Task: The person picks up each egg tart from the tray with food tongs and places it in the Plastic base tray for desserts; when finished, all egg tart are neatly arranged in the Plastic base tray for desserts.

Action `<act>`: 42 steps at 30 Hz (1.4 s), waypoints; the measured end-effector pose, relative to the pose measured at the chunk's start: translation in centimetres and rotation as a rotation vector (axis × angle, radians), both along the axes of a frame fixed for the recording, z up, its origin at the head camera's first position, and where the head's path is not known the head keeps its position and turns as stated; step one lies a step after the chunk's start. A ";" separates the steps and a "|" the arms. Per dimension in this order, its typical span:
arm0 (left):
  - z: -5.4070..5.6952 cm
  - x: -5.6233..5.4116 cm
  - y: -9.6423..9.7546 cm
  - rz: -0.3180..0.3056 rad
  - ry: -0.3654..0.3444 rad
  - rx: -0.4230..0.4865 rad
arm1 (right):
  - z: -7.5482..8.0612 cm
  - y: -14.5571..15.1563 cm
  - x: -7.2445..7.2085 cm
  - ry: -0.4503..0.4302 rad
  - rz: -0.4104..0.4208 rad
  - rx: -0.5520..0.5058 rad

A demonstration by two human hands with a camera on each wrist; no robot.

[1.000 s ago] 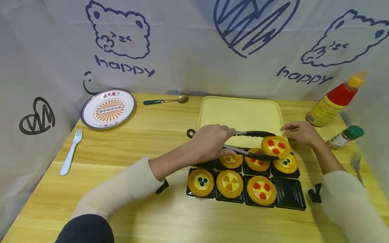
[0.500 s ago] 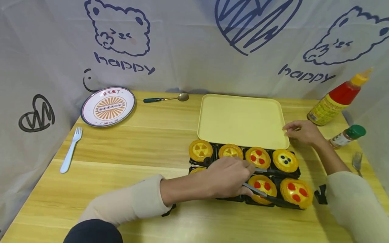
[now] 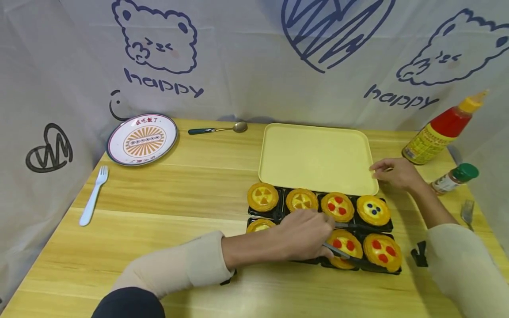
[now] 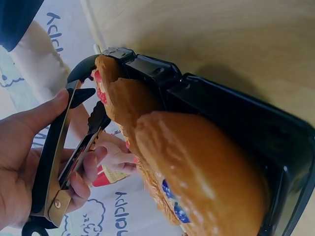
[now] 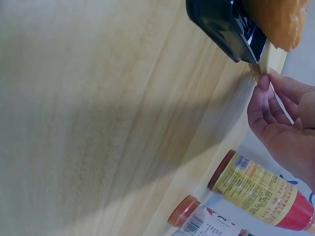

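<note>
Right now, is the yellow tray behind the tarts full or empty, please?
Empty: the yellow tray shows only bare surface, and all the tarts sit in black holders in front of it.

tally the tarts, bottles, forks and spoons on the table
tarts: 7 in view; the left hand with the tongs may hide more
bottles: 2
forks: 2
spoons: 1
total: 12

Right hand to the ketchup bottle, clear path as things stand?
Probably yes. The right hand rests at the tray corner, the ketchup bottle stands just beyond it, and only bare table shows between them.
</note>
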State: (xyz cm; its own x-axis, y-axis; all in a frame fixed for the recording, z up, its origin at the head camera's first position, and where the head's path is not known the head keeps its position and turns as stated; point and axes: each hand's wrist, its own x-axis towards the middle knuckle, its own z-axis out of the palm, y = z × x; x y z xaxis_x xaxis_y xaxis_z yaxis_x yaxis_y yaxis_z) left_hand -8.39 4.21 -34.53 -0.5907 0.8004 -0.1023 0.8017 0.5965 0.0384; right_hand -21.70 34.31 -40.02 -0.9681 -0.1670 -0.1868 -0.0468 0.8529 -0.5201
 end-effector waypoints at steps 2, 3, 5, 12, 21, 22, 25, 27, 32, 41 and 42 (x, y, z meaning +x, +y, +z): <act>0.0 0.0 0.0 0.001 0.001 -0.004 | 0.0 0.0 0.0 -0.001 -0.003 -0.003; 0.1 0.0 -0.1 0.003 -0.002 -0.004 | 0.0 0.0 -0.1 -0.001 -0.005 -0.005; 0.4 0.0 -0.4 0.012 -0.024 -0.001 | -0.1 0.0 -0.1 -0.001 -0.009 -0.007; 2.1 -0.2 -3.7 0.032 -0.084 0.118 | -0.1 -0.1 0.0 0.005 -0.019 -0.004; 2.4 -1.1 -11.3 0.196 -0.160 0.247 | -0.1 -0.1 0.2 -0.008 -0.043 -0.009; 2.1 -1.3 -12.1 0.228 -0.175 0.256 | -0.1 -0.1 0.2 -0.008 -0.046 -0.010; 1.2 -2.3 -14.5 0.323 -0.250 0.304 | -0.2 -0.2 0.3 -0.004 -0.052 -0.016; 0.3 -3.0 -16.1 0.388 -0.299 0.349 | -0.2 -0.3 0.3 -0.005 -0.056 -0.017; -2.3 -5.0 -19.5 0.576 -0.342 0.403 | -0.2 -0.2 0.3 -0.008 -0.048 -0.017; -5.6 -7.6 -22.5 0.803 -0.305 0.363 | -0.3 -0.3 0.4 0.004 -0.051 -0.018; -5.8 -7.7 -22.6 0.818 -0.300 0.362 | -0.3 -0.3 0.4 0.003 -0.052 -0.017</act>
